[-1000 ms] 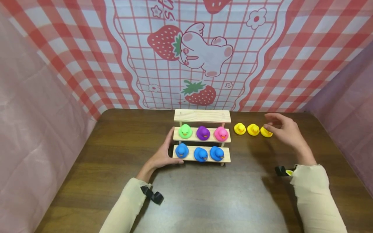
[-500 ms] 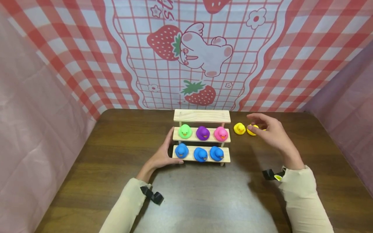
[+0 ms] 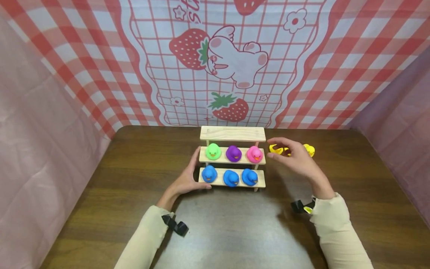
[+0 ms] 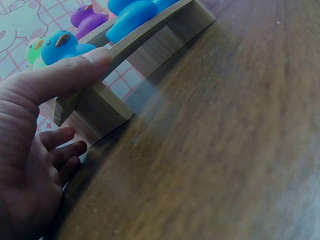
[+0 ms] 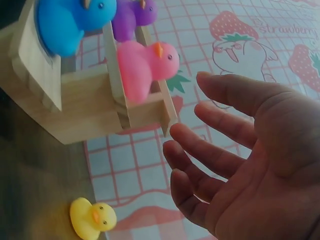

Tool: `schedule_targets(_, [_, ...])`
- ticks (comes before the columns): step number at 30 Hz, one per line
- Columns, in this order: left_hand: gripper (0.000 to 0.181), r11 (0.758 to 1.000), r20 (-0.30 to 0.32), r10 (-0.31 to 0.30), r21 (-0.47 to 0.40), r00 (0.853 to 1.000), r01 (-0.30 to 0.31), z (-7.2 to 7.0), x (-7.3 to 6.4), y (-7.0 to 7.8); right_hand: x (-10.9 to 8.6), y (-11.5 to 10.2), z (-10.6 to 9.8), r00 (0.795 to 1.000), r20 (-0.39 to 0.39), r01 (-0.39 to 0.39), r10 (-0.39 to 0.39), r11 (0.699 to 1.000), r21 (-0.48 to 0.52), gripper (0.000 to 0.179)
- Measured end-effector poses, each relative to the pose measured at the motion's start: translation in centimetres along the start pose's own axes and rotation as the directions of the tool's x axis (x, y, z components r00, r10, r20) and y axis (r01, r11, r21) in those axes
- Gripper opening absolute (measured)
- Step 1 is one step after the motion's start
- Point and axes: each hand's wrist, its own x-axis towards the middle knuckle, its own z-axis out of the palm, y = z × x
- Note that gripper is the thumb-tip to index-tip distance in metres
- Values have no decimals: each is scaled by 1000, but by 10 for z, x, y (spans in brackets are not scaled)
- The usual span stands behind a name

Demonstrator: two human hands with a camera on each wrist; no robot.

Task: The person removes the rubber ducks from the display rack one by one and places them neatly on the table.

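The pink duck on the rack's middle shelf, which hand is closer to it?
The right hand: it hovers just to the right of the pink duck, not touching it. The left hand is farther away, at the left end of the wooden rack.

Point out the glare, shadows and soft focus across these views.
Head view: pale glare on the wooden table, dark shadow beside the right sleeve; left wrist view: dim, table grain soft at lower right; right wrist view: table dark at lower left, pink toy duck brighter.
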Motion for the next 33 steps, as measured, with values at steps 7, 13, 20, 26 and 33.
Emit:
schedule_targets(7, [133,1000,3,1,-6,1000,-1,0,0,0,1,-3,9,998,58,-8,6,999,36,44])
schedule_targets(13, [132,1000,-3,-14,-3,1000,14,0,0,1,4,-2,16,996,93,-11,8,999,35,48])
schedule_targets(20, [132,1000,-2,-15,7,1000,15,0,0,0,6,-1,23,995,104,6,-7,1000,6,50])
schedule_targets(26, [132,1000,-1,-18,10,1000,18,0,1,1,7,-1,29,996,76,41,-41,999,-1,50])
schedule_targets(33, [132,1000,0,-10,3,1000,10,1,0,1,8,0,35,998,50,42,-41,999,-21,51])
